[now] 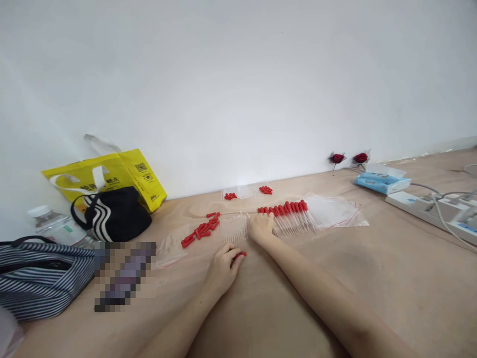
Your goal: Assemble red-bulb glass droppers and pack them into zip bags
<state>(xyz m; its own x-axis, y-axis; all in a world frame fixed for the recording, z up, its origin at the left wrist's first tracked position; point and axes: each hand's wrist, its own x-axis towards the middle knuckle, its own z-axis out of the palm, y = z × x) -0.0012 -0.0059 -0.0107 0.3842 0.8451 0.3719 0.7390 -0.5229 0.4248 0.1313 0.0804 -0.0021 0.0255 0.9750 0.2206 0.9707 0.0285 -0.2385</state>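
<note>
My left hand (225, 264) is closed with a red rubber dropper bulb (240, 255) between thumb and fingers, low over the table. My right hand (262, 226) reaches forward, its fingers curled down between a row of bare clear tubes (231, 228) and a row of droppers (294, 219) capped with red bulbs. What its fingertips grip, if anything, is hidden behind the hand. Left of the bare tubes lies a loose pile of red bulbs (203, 230). Two smaller groups of red bulbs, a left one (230, 196) and a right one (266, 190), lie farther back on clear plastic.
Clear zip bags (330, 211) lie right of the droppers, another bag (173, 246) to the left. A yellow bag (122, 174), black pouch (119, 216), bottle (55, 223) and striped bag (40, 281) crowd the left. Tissues (382, 182) and a power strip (428, 209) sit right.
</note>
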